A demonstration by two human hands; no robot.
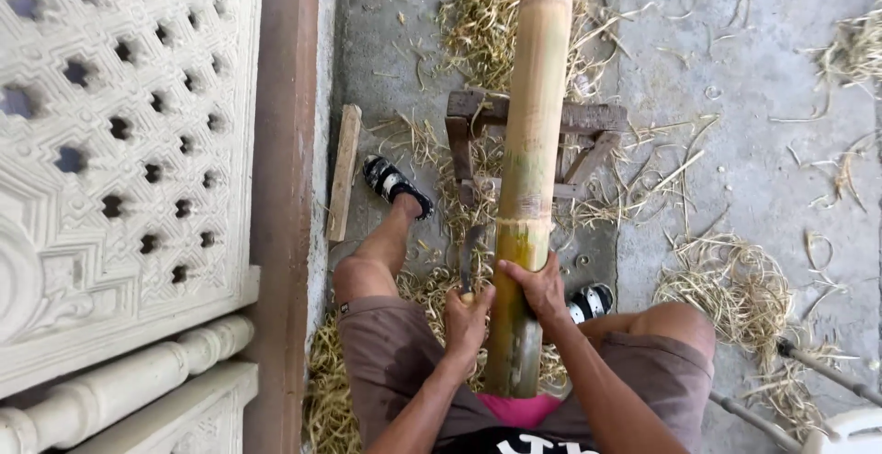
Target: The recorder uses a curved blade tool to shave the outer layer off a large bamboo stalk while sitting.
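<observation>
A long yellow-green bamboo pole (535,123) runs from my lap out over a low wooden stool (588,123) on the concrete floor. My right hand (537,287) grips the pole near its lower end. My left hand (467,318) is closed on the handle of a curved knife (470,254), whose dark blade lies against the left side of the pole. My legs in brown shorts straddle the pole, with sandalled feet either side.
Straw-like bamboo shavings (735,279) lie scattered over the floor. A carved white lattice panel (119,160) and balusters stand at the left behind a brown post (285,187). A wooden slat (344,171) lies by my left foot. Thin metal legs (808,362) show at lower right.
</observation>
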